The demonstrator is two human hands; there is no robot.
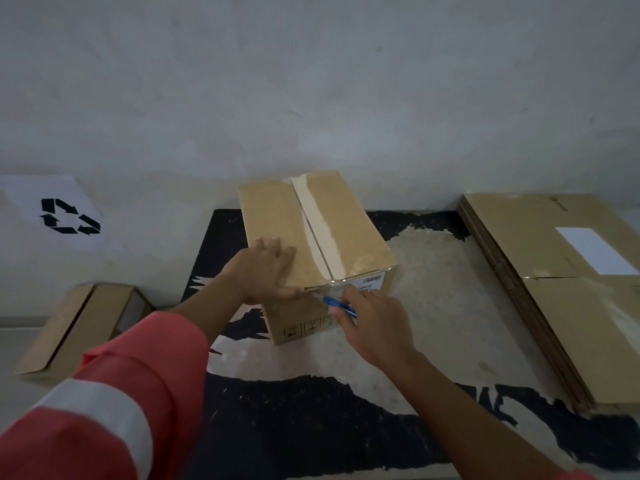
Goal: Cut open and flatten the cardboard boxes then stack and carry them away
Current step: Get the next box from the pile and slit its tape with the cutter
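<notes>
A sealed cardboard box (343, 233) stands on a worn black mat (311, 417), with clear tape running along its top seam. My left hand (266, 271) lies flat on the box's top left flap, fingers straight. My right hand (372, 323) grips a blue cutter (337, 304) at the near end of the taped seam, its tip at the box's front top edge.
A stack of flattened cardboard (554, 282) lies at the right against the wall. A smaller box (79, 327) lies on its side at the left. A white sheet with a recycling symbol (69, 216) hangs on the wall at the left.
</notes>
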